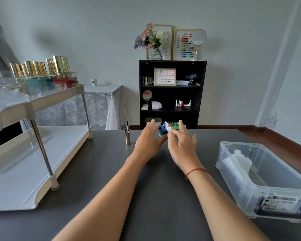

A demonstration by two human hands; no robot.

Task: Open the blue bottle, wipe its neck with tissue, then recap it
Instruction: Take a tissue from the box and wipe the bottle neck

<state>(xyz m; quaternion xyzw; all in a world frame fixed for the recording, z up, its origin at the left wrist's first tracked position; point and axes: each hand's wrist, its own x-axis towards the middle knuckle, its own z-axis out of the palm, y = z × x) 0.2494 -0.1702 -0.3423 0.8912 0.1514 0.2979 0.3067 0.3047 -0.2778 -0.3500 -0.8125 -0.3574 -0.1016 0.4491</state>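
Wiping step: our left hand (147,143) grips the blue bottle (163,129) at table's 12 o'clock, right hand (182,145) pinches tissue (169,128) on neck. Next: recap with cap (127,136) at 9 o'clock.

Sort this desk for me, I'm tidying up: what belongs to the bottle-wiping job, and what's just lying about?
In the job: blue bottle, held by left hand; tissue in right hand; gold cap with brush, standing apart.

Lying about: clear bin, white rack, gold-capped bottles on it.
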